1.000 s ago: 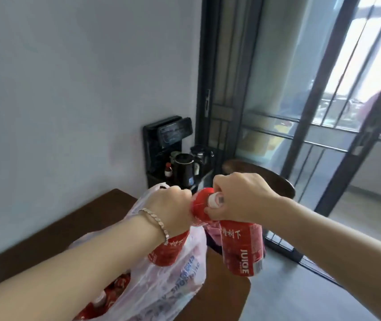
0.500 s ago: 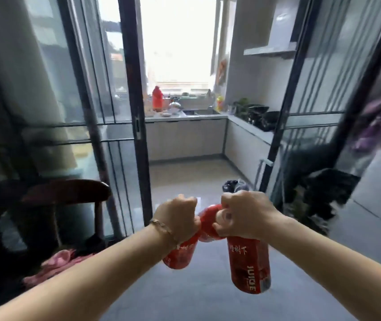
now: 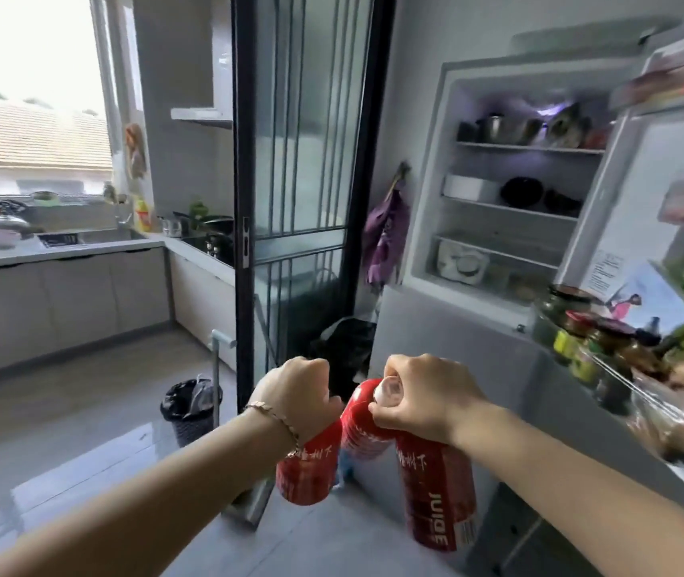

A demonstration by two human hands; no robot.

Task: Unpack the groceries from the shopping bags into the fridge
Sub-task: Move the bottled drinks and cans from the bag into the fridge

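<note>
Round swung the view to the right in that last half second, off the kitchen doorway and onto the fridge (image 3: 430, 193), and both fists had kept their hold the whole way. The left hand (image 3: 296, 392), bracelet on the wrist, was curled tight round the neck of one red juice bottle (image 3: 308, 472), which hung below it, tilted a little. The right hand (image 3: 424, 394) was clamped on the tall bottle (image 3: 436, 497), the one reading JUICE down its side. A middle bottle (image 3: 362, 426) was wedged between the two fists, leaning, its pale cap (image 3: 387, 387) tucked under the right thumb. Whether the right hand alone carried it, I couldn't tell. All three bottles were in the air, low and in front of the fridge, none inside it.

The upper compartment stood open, pots and dark bowls on its shelves. Its door (image 3: 640, 168) was thrown wide at the right, with jars (image 3: 573, 326) crowded in the door rack. A purple cloth (image 3: 387, 231) hung beside the fridge, next to the black-framed sliding door (image 3: 311, 160). Farther left sat a black bin (image 3: 190, 410) and the kitchen counter (image 3: 61, 249).
</note>
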